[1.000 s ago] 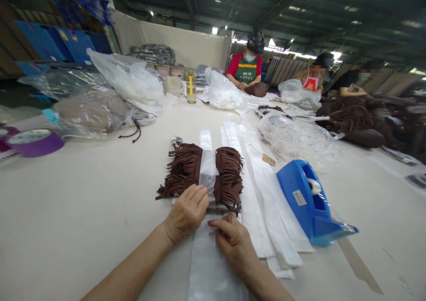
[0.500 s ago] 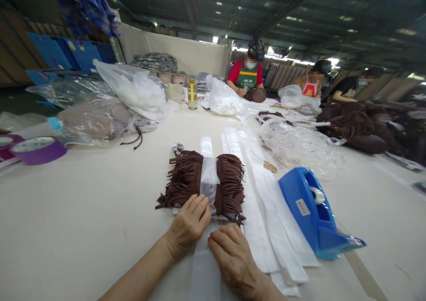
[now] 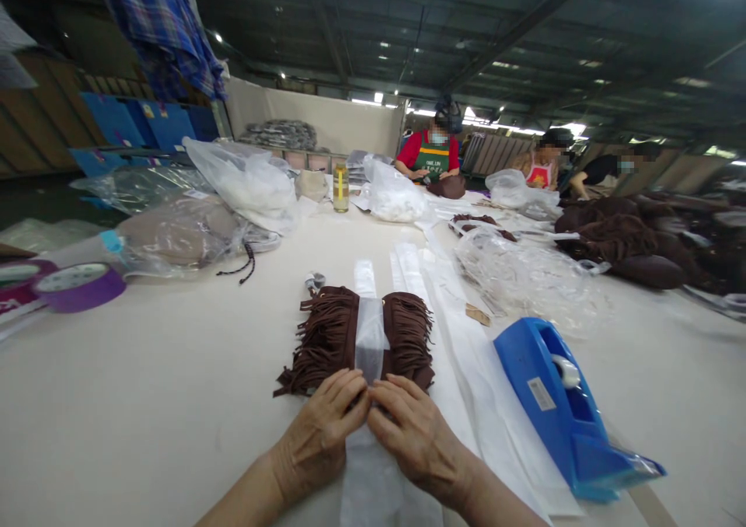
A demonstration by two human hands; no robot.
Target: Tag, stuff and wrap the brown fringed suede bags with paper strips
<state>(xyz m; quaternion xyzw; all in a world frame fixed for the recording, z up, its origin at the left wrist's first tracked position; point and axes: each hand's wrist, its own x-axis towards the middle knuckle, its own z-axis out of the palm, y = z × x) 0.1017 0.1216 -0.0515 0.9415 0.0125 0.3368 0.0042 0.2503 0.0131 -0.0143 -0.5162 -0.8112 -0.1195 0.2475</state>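
A dark brown fringed bundle [image 3: 328,333] lies flat on the table, its fringes pointing out to both sides. A whitish translucent plastic strip [image 3: 370,329] crosses its middle and runs on under my wrists toward me. My left hand [image 3: 326,418] is closed, fingertips pressed together on the strip at the bundle's near edge. Right beside it, my right hand [image 3: 411,430] has its fingers bent over the same edge and strip, the two hands' fingertips touching or almost touching. The fingertips' undersides are hidden. More white strips [image 3: 495,434] lie to the right of the bundle.
To the right stands a blue tape dispenser [image 3: 551,403]. Purple tape rolls [image 3: 87,290] and a bagged beige item [image 3: 175,235] are at left. Clear plastic bags [image 3: 518,270] and a brown pile [image 3: 629,239] lie at right. Co-workers [image 3: 431,154] sit across the table.
My right hand has moved forward and up beside my left, at the bundle's near edge. My left hand stays at that edge. The view has tilted up slightly.
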